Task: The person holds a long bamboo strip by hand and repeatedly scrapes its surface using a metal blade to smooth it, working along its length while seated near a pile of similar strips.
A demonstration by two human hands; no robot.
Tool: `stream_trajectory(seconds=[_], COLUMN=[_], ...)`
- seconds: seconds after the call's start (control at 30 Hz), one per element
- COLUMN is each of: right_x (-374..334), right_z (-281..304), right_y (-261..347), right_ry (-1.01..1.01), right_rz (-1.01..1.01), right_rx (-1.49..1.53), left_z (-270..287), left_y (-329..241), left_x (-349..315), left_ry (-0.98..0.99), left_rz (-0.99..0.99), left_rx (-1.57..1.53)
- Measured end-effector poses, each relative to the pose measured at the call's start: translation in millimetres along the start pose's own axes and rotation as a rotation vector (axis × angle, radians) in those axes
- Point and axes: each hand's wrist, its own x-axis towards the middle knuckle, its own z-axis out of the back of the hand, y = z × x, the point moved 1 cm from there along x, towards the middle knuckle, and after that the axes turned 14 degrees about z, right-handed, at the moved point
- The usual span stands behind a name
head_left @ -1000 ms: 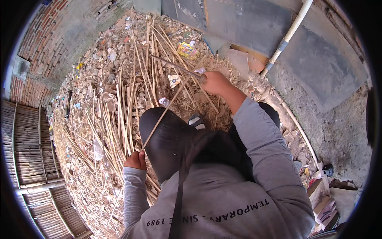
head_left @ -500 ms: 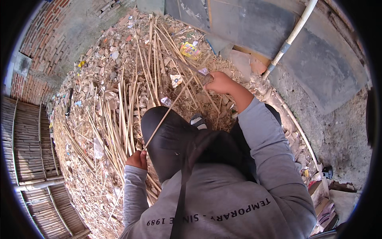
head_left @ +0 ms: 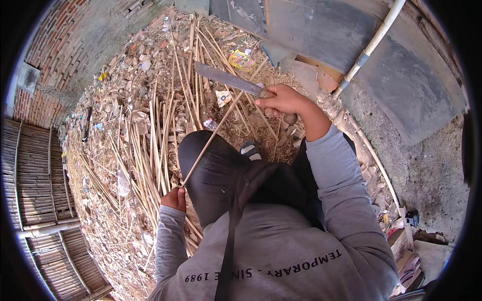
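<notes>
The left hand (head_left: 174, 198) is closed around the near end of one thin bamboo stick (head_left: 211, 138), low beside the person's black-clad knee (head_left: 213, 173). The right hand (head_left: 282, 99) is shut around the handle of one long knife (head_left: 228, 79), held farther out above the heap. Both arms wear grey sleeves (head_left: 341, 185), two in all, coming from the lower edge.

The stick's long axis runs on a diagonal: from the left hand it rises away and to the right, its far tip ending near the right hand, just under the knife. The knife's flat grey blade points away and to the left from the right fist, lying roughly crosswise to the stick's far end; whether blade and stick touch I cannot tell.

One grey and white shoe toe (head_left: 249, 149) shows just beyond the knee.

Beyond the hands the ground carries a heap of many split bamboo sticks (head_left: 155, 145), too many to count, most with their long axis running near to far, mixed with dry shavings and scraps. One small yellow printed wrapper (head_left: 241, 59) lies at the far side of the heap, and a smaller yellow scrap (head_left: 103, 76) at its far left edge.

At the far right, one white pipe (head_left: 371, 45) slants across grey slabs (head_left: 321, 30). A bamboo screen (head_left: 35, 170) lines the left edge, beside a brick wall (head_left: 55, 35).
</notes>
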Motion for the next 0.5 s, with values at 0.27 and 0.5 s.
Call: stream_trajectory(seconds=[0.27, 0.5], right_x=[-12, -10], right_z=[18, -12], right_y=[9, 11], right_ry=[-0.173, -0.038], right_rz=[0.178, 0.218], right_rx=[-0.583, -0.603], left_z=[-4, -9], left_y=[2, 0], left_x=[0, -3], left_ry=[-0.01, -0.016], left_rz=[0.024, 0.059], left_rx=[-0.025, -0.038])
